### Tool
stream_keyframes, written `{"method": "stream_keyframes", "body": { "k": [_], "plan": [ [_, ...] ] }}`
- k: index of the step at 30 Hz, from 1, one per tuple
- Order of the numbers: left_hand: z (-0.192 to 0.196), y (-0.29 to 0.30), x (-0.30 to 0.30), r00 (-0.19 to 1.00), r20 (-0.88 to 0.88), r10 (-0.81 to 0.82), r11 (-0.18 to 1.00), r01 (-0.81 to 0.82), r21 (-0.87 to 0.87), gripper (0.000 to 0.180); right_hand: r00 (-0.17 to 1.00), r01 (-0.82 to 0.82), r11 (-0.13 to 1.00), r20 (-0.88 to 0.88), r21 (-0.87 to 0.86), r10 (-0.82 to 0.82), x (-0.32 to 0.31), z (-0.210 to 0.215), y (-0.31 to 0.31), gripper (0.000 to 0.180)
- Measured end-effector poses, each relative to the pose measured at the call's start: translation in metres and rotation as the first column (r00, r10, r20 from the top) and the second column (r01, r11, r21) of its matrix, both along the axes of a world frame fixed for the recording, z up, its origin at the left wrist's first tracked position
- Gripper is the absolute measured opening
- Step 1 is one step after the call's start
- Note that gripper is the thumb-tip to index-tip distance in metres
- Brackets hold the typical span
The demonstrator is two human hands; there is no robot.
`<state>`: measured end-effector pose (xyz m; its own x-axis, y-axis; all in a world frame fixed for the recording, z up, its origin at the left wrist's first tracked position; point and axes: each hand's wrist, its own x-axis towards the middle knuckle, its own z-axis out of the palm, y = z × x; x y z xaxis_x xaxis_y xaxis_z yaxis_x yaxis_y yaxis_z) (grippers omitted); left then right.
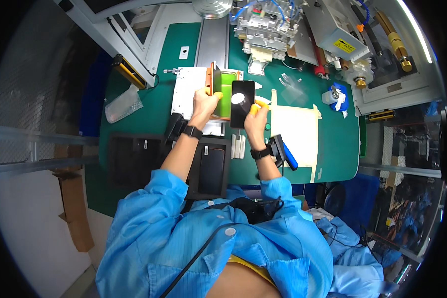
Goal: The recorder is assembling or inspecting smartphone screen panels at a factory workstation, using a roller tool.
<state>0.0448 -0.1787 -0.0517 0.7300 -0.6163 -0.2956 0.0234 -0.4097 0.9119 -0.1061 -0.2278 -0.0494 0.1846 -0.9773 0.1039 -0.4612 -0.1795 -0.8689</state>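
Note:
My left hand point(206, 103), with yellow covers on its fingertips, is closed on an orange-edged hinged plate point(212, 74) that stands upright on a white fixture point(183, 94). A bright green bed point(225, 102) lies in the fixture just right of that plate. My right hand point(257, 119), with yellow fingertip covers too, grips a black smartphone point(242, 113) by its right edge. The phone is held beside the green bed, its dark glossy face up with a bright round reflection on it. Both wrists carry black straps with small devices.
Black trays point(222, 187) lie at the near edge, one holding a dark phone point(211, 170). White strips point(238, 147) sit beside them. Taped cream paper point(295, 131) covers the right side. A bubble-wrap bag point(124, 105) lies left; machine tooling point(265, 37) stands behind, a dispenser bottle point(329, 97) far right.

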Motion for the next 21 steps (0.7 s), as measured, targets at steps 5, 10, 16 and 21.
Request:
{"method": "stream_keyframes", "body": {
  "k": [5,10,16,21],
  "plan": [
    [0.053,0.066,-0.005,0.843,-0.526,-0.114,0.873,-0.168,-0.459,0.034,0.994,-0.025,0.997,-0.108,-0.074,0.017,0.051,-0.022,-0.014,0.028],
    [0.058,0.121,-0.013,0.728,-0.672,-0.140,0.817,-0.298,-0.493,0.041,0.913,-0.149,0.963,-0.405,-0.224,0.047,0.045,-0.033,-0.012,0.028],
    [0.046,0.163,-0.022,0.636,-0.759,-0.137,0.838,-0.335,-0.431,0.039,0.836,-0.014,0.992,-0.545,-0.125,-0.057,-0.121,-0.028,-0.018,0.024],
    [0.043,0.163,-0.031,0.608,-0.775,-0.170,0.837,-0.326,-0.440,0.037,0.507,0.295,0.947,-0.861,0.127,-0.043,-0.177,-0.029,0.018,0.049]
  ]
}}
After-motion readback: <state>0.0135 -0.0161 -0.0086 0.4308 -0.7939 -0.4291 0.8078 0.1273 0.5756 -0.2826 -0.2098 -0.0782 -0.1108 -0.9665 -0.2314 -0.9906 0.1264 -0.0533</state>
